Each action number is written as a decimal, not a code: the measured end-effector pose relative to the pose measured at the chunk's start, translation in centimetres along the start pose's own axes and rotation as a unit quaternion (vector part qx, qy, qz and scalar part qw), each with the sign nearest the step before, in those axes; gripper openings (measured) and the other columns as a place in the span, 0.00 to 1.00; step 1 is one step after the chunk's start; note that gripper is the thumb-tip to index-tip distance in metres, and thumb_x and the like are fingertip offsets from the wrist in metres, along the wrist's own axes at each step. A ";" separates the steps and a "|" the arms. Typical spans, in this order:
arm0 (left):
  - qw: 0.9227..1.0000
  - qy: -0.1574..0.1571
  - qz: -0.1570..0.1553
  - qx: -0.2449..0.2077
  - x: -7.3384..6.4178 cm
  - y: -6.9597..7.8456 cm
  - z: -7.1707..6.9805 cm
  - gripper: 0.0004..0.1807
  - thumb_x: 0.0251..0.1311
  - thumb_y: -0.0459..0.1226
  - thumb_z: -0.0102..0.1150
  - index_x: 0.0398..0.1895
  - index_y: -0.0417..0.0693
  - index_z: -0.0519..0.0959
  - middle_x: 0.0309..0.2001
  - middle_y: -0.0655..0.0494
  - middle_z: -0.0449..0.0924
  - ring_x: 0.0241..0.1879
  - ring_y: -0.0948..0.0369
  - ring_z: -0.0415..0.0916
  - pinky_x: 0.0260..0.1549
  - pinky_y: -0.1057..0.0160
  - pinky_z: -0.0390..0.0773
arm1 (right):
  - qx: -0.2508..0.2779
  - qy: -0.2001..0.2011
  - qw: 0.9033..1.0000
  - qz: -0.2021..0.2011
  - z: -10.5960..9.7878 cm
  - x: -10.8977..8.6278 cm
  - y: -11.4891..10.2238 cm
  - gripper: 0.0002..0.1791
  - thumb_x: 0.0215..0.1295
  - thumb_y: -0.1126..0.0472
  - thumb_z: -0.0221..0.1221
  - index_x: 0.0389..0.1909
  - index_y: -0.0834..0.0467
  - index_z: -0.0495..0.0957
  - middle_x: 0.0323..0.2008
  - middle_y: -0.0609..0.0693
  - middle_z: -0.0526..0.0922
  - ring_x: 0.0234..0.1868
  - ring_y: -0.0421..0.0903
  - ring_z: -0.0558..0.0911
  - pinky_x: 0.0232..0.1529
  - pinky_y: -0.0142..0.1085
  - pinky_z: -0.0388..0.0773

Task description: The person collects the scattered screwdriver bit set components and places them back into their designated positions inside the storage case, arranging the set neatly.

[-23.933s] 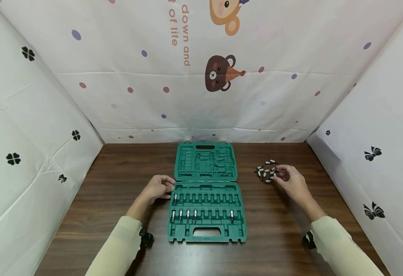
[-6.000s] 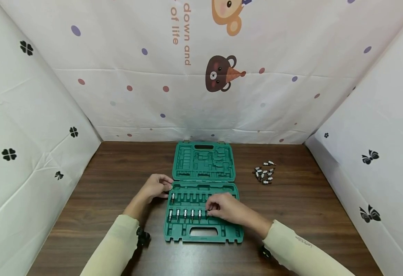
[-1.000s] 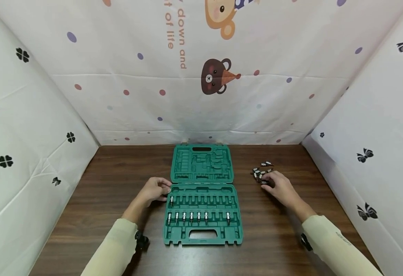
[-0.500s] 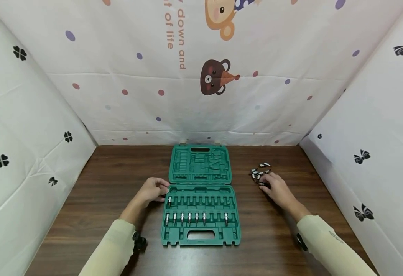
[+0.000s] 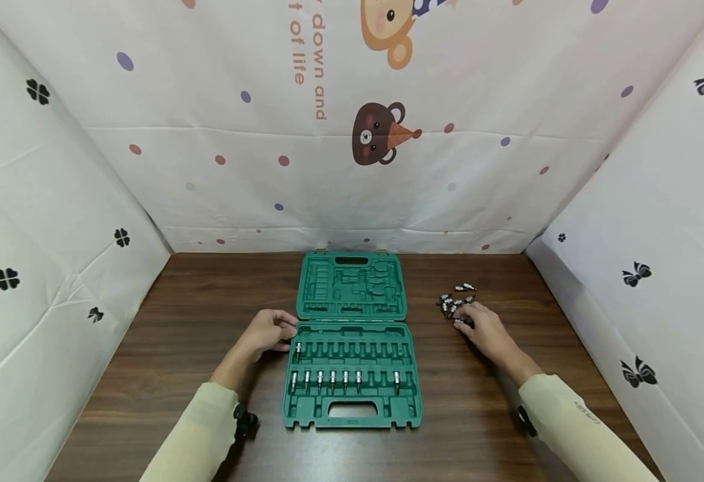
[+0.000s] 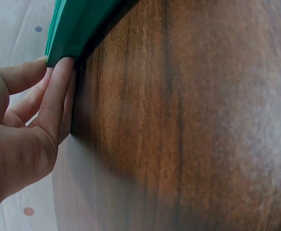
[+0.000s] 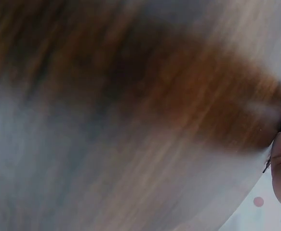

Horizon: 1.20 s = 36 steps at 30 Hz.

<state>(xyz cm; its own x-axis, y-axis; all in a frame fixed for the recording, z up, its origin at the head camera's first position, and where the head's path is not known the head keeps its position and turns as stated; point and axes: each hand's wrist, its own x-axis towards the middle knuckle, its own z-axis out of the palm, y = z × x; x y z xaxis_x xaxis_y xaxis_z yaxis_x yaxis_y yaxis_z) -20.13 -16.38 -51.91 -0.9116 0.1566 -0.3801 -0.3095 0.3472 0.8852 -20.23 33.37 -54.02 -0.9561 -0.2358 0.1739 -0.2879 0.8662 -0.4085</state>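
A green plastic case (image 5: 352, 362) lies open on the table, with its moulded lid (image 5: 352, 309) laid back toward the wall. My left hand (image 5: 267, 330) grips the case's left edge near the hinge; the left wrist view shows thumb and fingers pinching its green corner (image 6: 77, 33). Several silver bit sockets (image 5: 333, 381) sit in the lower row, one stands apart at its right, and another bit socket (image 5: 298, 351) fills the upper row's left slot. At the loose pile (image 5: 447, 303), my right hand (image 5: 487, 333) pinches a bit socket, mostly hidden by the fingers.
Dark wooden table (image 5: 219, 288) surrounds the case. Printed white cloth walls (image 5: 255, 181) enclose the back and both sides. Two bit sockets (image 5: 463, 288) lie just behind the main pile. A black wrist camera (image 5: 245, 420) is strapped at the left sleeve.
Since the oldest frame, bit sockets have been added to the lower row and the pile has shrunk. My right hand went from the case back to the pile; my left hand stays put.
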 end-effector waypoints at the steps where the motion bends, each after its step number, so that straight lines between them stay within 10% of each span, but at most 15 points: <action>1: 1.000 0.001 -0.001 -0.001 0.0 0.0 0.0 0.11 0.71 0.27 0.58 0.54 0.35 0.81 0.44 0.43 0.80 0.37 0.56 0.82 0.36 0.57 0.89 | 0.001 -0.002 1.000 0.001 0.0 0.0 0.0 0.05 0.66 0.64 0.69 0.40 0.56 0.83 0.40 0.51 0.82 0.40 0.48 0.81 0.40 0.46 0.81; 23: 1.000 -0.007 0.002 -0.005 -0.1 0.2 -0.2 0.12 0.72 0.28 0.58 0.55 0.34 0.80 0.45 0.42 0.80 0.38 0.56 0.82 0.38 0.55 0.89 | 0.104 -0.032 0.992 0.067 -1.6 -0.1 -1.9 0.06 0.72 0.60 0.65 0.45 0.55 0.80 0.36 0.48 0.84 0.38 0.43 0.79 0.37 0.34 0.77; 36: 1.000 -0.008 -0.002 -0.005 -0.2 0.4 -0.2 0.13 0.72 0.27 0.57 0.56 0.34 0.80 0.46 0.42 0.80 0.38 0.56 0.82 0.37 0.56 0.89 | 0.166 -0.071 0.983 0.042 -1.8 0.1 -4.8 0.08 0.71 0.62 0.65 0.48 0.60 0.84 0.39 0.47 0.85 0.40 0.41 0.81 0.39 0.32 0.80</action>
<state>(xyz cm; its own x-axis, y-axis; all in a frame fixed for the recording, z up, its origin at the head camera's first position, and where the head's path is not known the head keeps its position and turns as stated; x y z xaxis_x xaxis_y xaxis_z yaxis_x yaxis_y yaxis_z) -20.13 -16.47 -51.46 -0.9060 0.1707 -0.3873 -0.3150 0.3393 0.8864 -18.84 29.96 -50.43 -0.9683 -0.2495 0.0103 -0.1874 0.6990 -0.6901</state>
